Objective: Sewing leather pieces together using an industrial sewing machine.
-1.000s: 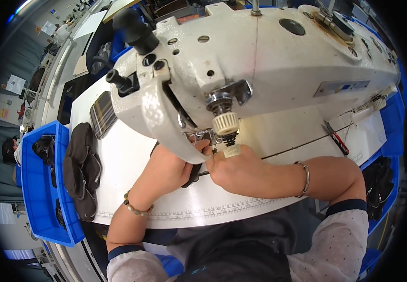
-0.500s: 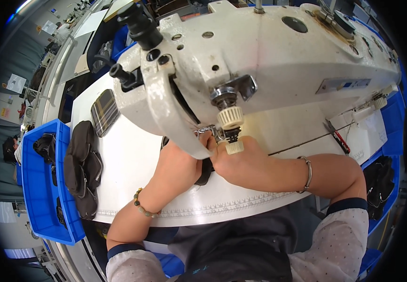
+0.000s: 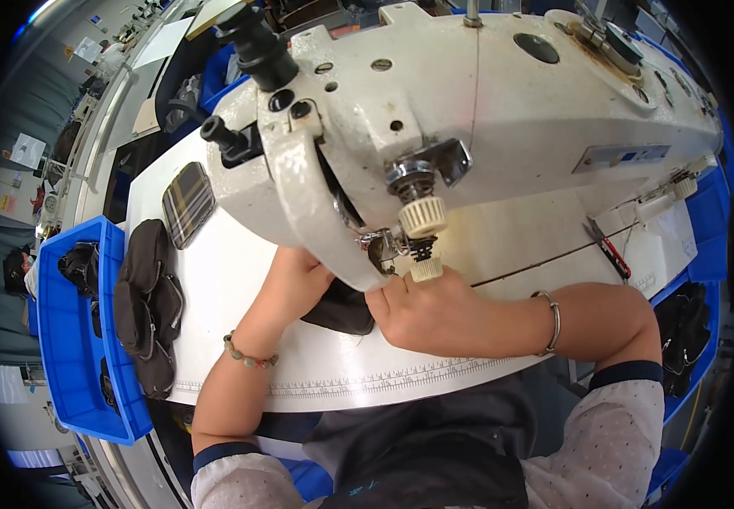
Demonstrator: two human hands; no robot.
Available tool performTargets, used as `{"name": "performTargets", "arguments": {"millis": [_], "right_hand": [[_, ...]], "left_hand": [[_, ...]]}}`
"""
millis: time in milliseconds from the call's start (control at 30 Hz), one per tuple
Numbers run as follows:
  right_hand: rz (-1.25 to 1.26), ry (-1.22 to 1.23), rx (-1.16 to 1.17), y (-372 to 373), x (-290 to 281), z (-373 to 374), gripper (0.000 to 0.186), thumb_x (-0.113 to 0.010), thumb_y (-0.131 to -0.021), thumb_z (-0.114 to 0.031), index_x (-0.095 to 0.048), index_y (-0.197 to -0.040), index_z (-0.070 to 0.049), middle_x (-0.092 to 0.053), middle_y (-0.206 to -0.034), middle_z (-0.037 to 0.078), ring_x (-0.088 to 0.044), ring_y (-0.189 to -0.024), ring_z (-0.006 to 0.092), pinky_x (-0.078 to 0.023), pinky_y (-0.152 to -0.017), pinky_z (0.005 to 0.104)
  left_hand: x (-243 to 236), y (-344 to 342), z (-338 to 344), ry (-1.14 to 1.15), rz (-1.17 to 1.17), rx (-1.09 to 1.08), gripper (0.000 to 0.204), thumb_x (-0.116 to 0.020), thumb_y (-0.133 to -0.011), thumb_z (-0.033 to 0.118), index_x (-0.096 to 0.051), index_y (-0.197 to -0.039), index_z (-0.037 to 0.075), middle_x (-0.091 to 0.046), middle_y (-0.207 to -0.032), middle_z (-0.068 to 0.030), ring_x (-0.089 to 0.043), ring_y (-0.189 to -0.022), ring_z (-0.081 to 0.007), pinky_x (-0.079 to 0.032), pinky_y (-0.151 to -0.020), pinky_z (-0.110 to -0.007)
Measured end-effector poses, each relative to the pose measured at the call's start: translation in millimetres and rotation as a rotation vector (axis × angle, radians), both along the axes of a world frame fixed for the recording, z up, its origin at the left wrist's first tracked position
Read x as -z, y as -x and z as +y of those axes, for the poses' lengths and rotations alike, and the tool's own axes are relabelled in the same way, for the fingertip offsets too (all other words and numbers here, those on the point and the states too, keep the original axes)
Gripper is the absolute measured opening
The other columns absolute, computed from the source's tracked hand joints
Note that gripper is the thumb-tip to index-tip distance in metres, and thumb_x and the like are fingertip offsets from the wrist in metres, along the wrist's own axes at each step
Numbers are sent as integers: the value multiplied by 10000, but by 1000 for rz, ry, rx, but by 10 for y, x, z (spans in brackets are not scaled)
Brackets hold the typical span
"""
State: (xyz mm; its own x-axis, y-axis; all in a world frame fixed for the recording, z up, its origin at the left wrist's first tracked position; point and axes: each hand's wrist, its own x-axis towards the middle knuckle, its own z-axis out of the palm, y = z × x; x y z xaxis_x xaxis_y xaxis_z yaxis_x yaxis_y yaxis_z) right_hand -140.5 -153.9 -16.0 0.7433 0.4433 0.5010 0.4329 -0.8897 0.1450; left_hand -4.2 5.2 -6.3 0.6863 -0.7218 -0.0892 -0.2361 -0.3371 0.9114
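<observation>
A white sewing machine (image 3: 503,93) stands over the white worktable, its needle area partly hidden behind the curved front cover. Beneath it lies a dark fabric piece (image 3: 341,310), flat on the table between my hands. My left hand (image 3: 296,287) is closed on the fabric's left side, fingertips tucked at its edge. My right hand (image 3: 425,310), fingers curled, grips the right side close to the presser foot (image 3: 377,244); the machine covers some of its fingertips. A cream tension knob (image 3: 422,217) sits just above that hand.
Dark zippered pouches (image 3: 148,310) lie at the table's left, beside a blue bin (image 3: 87,331) holding more dark pieces. A plaid item (image 3: 189,204) is behind them. Red-handled snips (image 3: 610,251) rest at the right. A printed ruler (image 3: 384,379) follows the front edge.
My left hand has moved left, away from my right hand, and more of the dark fabric shows between them. My right hand has shifted only slightly.
</observation>
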Motion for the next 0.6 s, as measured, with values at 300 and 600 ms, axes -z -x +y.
{"name": "performTargets", "arguments": {"millis": [300,600], "right_hand": [[-74,-31,24,-79,56,-2,300,-641,-611,-129,-707,-861,25,-466,-488,-21,-496,-408,103,-344,-368,277],[2,-56,5,-49,80,-16,143,-646,-596,-145,-603,-672,-32,-482,-503,-4,-535,-427,120,-378,-379,288]], "left_hand": [[-36,77,-42,-47,-420,123,79,-702,-858,18,-715,-927,-18,-688,-814,-116,-618,-723,-171,-483,-662,-301],[-128,152,-19,-88,-569,160,88,-688,-841,14,-700,-925,-10,-647,-805,-160,-598,-728,-336,-464,-644,-374]]}}
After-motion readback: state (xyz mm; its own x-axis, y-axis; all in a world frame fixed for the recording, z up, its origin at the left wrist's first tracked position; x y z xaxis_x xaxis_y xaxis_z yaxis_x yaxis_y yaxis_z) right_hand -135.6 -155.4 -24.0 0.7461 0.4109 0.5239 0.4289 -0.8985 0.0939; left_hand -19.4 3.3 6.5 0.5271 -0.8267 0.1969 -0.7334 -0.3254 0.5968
